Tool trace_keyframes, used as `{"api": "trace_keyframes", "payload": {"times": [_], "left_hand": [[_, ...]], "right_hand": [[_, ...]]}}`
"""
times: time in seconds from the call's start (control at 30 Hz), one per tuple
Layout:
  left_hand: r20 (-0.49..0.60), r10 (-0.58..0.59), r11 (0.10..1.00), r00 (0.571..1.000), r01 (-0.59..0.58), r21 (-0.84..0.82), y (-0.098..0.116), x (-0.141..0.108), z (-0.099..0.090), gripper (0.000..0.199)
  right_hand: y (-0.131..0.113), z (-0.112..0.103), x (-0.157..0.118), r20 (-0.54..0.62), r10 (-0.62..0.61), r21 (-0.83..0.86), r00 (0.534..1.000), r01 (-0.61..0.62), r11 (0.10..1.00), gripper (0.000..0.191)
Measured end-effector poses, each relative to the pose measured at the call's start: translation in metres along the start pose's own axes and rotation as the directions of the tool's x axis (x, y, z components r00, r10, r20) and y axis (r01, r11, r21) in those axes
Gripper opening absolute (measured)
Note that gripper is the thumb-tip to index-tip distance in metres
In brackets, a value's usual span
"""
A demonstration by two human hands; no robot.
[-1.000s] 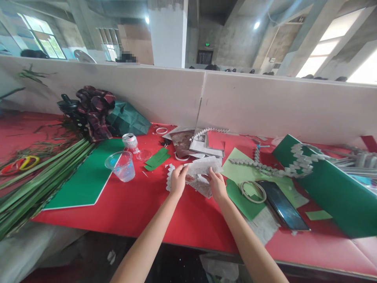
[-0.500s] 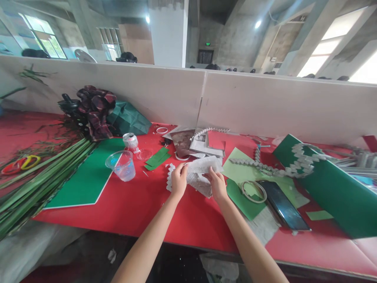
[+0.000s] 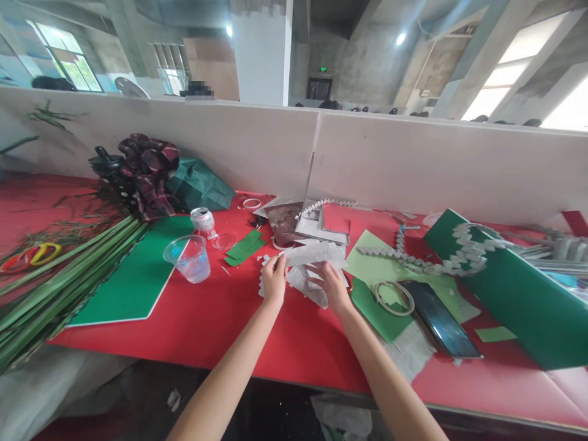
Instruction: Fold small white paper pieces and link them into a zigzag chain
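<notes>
left hand (image 3: 274,280) pinches printed paper strip (image 3: 305,254), right hand (image 3: 335,286) fingers loosely spread; uneven pressure could crease it askew.

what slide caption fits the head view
Left hand holds a paper strip, right hand at its edge, above a red table.

Red tabletop (image 3: 193,331) stood before a pale partition (image 3: 436,165); beyond rose a white pillar (image 3: 261,58), with bright windows (image 3: 68,58).
</notes>
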State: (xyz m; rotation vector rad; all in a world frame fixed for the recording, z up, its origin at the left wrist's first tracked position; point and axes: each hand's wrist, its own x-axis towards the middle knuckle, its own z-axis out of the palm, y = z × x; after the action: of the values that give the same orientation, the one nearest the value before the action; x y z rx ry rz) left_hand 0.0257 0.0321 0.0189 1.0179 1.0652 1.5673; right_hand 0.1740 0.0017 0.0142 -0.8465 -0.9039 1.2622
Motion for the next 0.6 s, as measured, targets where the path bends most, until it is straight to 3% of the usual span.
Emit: {"api": "trace_keyframes", "payload": {"times": [0.1, 0.23, 0.37, 0.6], "left_hand": [[0.135, -0.017, 0.999, 0.991, 0.012, 0.038, 0.000, -0.010, 0.008, 0.030], [0.262, 0.005, 0.998, 0.965, -0.020, 0.054, -0.003, -0.017, 0.015, 0.027], [0.267, 0.074, 0.993, 0.961, -0.096, 0.072, -0.006, -0.017, 0.016, 0.025], [0.234, 0.126, 0.984, 0.964, -0.152, 0.097, -0.006, -0.018, 0.017, 0.026]], "right_hand": [[0.011, 0.010, -0.006, 0.154, 0.077, -0.077, 0.985, -0.066, 0.995, 0.032], [0.022, 0.011, -0.007, 0.205, 0.151, -0.149, 0.967, -0.122, 0.981, 0.033], [0.030, 0.008, -0.003, 0.165, 0.139, -0.030, 0.977, -0.136, 0.990, 0.040], [0.029, 0.015, -0.003, 0.210, 0.147, 0.085, 0.967, -0.168, 0.982, 0.051]]}}
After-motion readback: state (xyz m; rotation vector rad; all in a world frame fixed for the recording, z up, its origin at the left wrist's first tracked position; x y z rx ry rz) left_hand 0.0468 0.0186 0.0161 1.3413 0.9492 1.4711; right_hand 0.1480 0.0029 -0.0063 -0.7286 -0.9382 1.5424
